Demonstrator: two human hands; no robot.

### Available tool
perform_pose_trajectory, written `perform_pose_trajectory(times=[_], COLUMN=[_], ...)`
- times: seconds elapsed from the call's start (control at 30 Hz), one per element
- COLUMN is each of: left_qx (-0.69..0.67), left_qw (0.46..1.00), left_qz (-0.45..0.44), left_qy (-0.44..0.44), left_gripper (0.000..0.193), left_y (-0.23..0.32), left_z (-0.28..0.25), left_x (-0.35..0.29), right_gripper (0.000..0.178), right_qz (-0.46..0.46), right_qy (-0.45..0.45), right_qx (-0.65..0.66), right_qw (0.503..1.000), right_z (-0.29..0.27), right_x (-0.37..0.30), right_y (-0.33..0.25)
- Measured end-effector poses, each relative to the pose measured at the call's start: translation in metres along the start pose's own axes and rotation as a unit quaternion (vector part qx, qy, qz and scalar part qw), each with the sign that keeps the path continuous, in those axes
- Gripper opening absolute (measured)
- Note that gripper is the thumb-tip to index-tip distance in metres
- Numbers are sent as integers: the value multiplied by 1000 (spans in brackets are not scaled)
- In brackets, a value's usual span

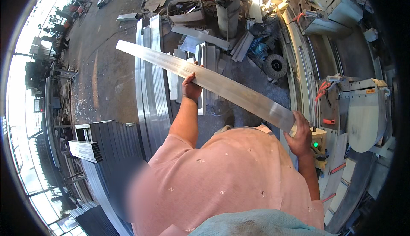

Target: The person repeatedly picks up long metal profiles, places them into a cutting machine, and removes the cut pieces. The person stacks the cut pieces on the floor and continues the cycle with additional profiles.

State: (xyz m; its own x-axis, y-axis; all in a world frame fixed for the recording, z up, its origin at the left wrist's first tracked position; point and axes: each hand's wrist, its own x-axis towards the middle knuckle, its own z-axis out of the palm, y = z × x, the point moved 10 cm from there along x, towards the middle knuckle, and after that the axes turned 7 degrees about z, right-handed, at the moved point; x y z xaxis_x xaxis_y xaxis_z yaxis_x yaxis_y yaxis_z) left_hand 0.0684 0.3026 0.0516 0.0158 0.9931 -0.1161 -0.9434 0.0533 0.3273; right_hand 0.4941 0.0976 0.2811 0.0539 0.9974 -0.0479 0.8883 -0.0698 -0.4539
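Note:
A long, flat, silvery metal bar [230, 89] slants across in front of my body, its far end up at the left and its near end at the right. My left hand [192, 88] grips it from below around the middle, with fingertips showing over the far edge. At the right end, my right hand [300, 134] is wrapped around the bar's end, thumb toward me. The bar is held in the air above the floor. The undersides of both grips are partly hidden.
Long metal profiles [149, 82] lie on the floor ahead-left, with shorter offcuts [208, 56] beside them. A stack of dark profiles [115, 137] stands left. A machine [365, 107] with a green light [315, 144] lines the right. Ahead are a post [226, 9], a bin [186, 11] and a round wheel-like part [275, 66].

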Motion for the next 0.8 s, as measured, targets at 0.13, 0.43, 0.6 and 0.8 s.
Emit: perform_pose_trajectory(times=[0.13,0.43,0.6,0.8], left_qx=[2,3,-5,-2], left_qw=[1000,999,999,999], left_qz=[-9,-34,-37,-41], left_qy=[-19,4,-6,-20], left_gripper=[62,62,63,63], left_y=[-4,-12,-13,-13], left_z=[7,9,11,16], left_x=[-6,-14,-13,-12], right_gripper=[82,87,87,86], right_qz=[30,61,61,57], right_qy=[-16,-27,-17,2], right_qx=[-32,-42,-20,-20], right_qw=[999,997,998,998], right_z=[10,17,13,1], right_x=[-5,-17,-25,-34], right_y=[14,30,26,14])
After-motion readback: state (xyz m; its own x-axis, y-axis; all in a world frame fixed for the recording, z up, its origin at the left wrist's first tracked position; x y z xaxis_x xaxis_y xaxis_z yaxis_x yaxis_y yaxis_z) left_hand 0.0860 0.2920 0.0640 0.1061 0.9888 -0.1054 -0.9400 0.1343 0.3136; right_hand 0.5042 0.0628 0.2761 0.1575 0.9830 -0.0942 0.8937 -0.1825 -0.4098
